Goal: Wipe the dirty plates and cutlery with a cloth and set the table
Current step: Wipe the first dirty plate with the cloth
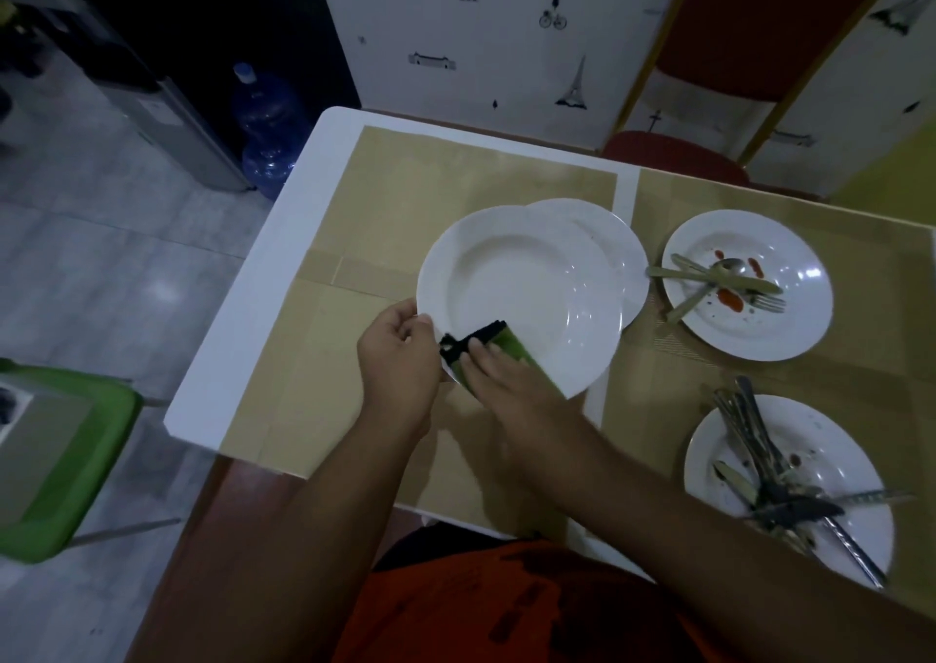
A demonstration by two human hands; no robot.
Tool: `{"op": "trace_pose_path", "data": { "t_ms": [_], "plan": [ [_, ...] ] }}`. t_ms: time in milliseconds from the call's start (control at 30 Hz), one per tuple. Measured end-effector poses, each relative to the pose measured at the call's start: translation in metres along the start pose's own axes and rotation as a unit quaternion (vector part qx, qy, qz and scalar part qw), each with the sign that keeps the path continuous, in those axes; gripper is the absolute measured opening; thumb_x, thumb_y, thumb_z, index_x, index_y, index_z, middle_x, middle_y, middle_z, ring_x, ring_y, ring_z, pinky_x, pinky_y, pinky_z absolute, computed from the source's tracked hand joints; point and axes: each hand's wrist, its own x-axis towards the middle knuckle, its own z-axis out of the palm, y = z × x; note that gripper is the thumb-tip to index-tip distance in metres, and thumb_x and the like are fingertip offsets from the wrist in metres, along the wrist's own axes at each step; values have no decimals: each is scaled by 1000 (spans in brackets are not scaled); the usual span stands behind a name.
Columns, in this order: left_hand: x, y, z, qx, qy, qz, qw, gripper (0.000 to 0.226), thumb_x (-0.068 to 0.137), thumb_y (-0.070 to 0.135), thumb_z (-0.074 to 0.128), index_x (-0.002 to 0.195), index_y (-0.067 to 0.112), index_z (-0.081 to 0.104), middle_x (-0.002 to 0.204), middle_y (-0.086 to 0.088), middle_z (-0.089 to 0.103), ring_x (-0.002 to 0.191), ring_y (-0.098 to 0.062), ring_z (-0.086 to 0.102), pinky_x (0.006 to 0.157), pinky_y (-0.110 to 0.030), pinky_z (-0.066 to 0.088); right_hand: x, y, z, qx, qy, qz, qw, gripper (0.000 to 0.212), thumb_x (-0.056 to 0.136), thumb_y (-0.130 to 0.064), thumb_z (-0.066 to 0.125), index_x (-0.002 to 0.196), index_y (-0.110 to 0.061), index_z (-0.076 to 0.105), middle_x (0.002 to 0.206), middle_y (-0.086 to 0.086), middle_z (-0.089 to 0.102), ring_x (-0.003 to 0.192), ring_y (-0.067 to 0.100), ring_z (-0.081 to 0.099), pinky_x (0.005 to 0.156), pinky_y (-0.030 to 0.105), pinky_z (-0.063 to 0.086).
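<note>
Your left hand [400, 358] grasps the near-left rim of a white round deep plate [516, 282], with the fingers curled on the edge. Your right hand [506, 384] lies with straight fingers on a folded green and black cloth [499, 341] and presses it on the near rim of the same plate — it does not close around the cloth. This plate looks clean, and it lies partly over a second white plate [620, 247]. Both are on a beige placemat [405, 181] on the white table [263, 267]. To the right, apart from them, stands a white plate with red sauce stains [800, 328]; gold-coloured cutlery [709, 277] lies crossed in it — a fork, a spoon and what seems to be a knife. Nearer to you on the right, another stained white plate [841, 444] carries a heap of silver cutlery [754, 439].
</note>
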Motion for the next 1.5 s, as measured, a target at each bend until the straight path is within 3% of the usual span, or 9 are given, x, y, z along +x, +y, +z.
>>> {"op": "trace_pose_path", "data": {
  "t_ms": [167,333,433,500,633,833,1100,1300,1500],
  "plan": [
    [8,5,-13,3,9,17,1000,25,95,4,50,103,10,73,91,-13,75,73,-28,68,60,-47,61,-21,41,-8,-39,-6,47,998,87,73,14,59,148,-10,22,157,9,15,145,26,14,118,45,16],
    [-3,0,-4,44,-56,14,997,23,97,8,52,104,14,73,87,-6,76,77,-22,72,59,-43,61,3,22,-17,21,-43,-3,999,67,89,3,47,149,-11,21,157,4,14,145,15,12,111,14,-4],
    [-12,-7,-4,15,-83,-26,996,25,100,8,50,104,15,74,87,-5,78,75,-22,73,57,-35,60,38,28,-23,-62,-4,-49,997,70,83,2,51,147,-4,24,156,14,19,145,29,15,118,32,-1],
    [-14,-10,-5,-14,-65,-30,997,25,101,7,50,107,13,73,84,-3,77,71,-21,71,56,-35,59,57,39,-37,-120,28,-6,992,72,83,0,50,149,-6,20,158,13,14,145,30,12,119,42,4],
    [-9,-3,-6,-19,-11,17,1000,26,99,6,50,99,20,73,77,6,75,69,-15,70,58,-39,62,45,53,-50,-165,48,146,974,73,91,-8,47,152,-13,6,160,4,-1,147,21,2,119,38,7],
    [-9,1,-7,8,-38,56,998,35,99,5,50,93,31,72,83,1,76,73,-18,71,58,-41,62,35,53,-36,-70,79,180,978,77,86,0,50,151,-8,9,160,9,1,146,24,2,119,37,10],
    [-7,-6,-4,-32,-51,4,998,21,98,5,54,98,12,74,82,-11,75,70,-24,68,62,-44,60,39,31,-13,54,0,-34,998,69,86,2,52,148,-18,29,156,-2,24,142,6,18,116,20,10],
    [-4,-9,-17,-25,-38,-8,999,25,96,3,55,96,18,74,79,-3,75,70,-18,66,61,-37,58,-7,47,-24,63,-85,-39,994,76,79,9,48,140,-37,43,148,-24,32,134,-5,28,112,23,27],
    [-10,-11,-11,0,-78,-10,997,23,100,7,53,108,13,74,89,-6,78,79,-21,75,61,-35,61,13,33,-11,40,-37,-86,995,63,93,-8,51,149,-23,27,158,-9,18,144,2,11,117,24,14]
  ]
}}
